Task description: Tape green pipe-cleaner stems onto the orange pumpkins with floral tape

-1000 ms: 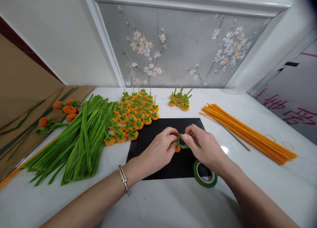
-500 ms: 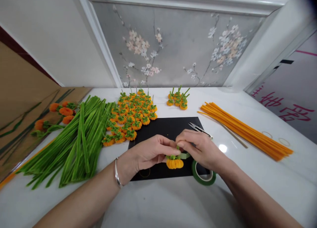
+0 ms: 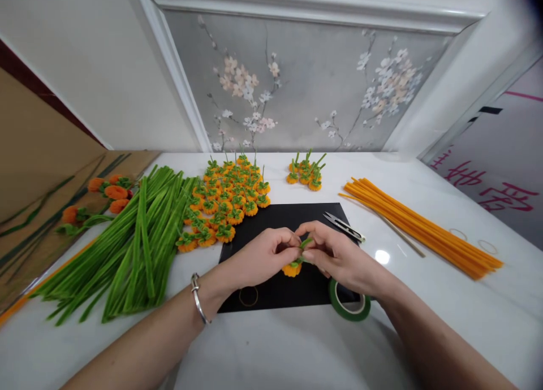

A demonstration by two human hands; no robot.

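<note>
Over the black mat (image 3: pixel 271 294), a small orange pumpkin-like piece (image 3: pixel 292 269) with a green top hangs between my hands. My left hand (image 3: pixel 267 258) pinches its green top from the left, fingers closed. My right hand (image 3: pixel 335 254) has thumb and forefinger closed on the green stem at the top, from the right. The fingertips of both hands nearly meet there and hide part of the green. A roll of green tape (image 3: pixel 367 308) lies on the mat's lower right corner, just below my right hand. Small snips (image 3: pixel 344 227) rest behind that hand.
Green fuzzy stems (image 3: pixel 127 248) are piled at left. Many orange pieces with green tops (image 3: pixel 229 195) stand behind the mat's left side, and a smaller group (image 3: pixel 305 172) stands at the back. Orange stems (image 3: pixel 424 226) lie at right. Orange flowers (image 3: pixel 115 192) lie far left.
The orange piece has moved slightly left and up and is now more covered by my fingers. My right hand has shifted its grip, and the pale green strip beside it no longer shows.
</note>
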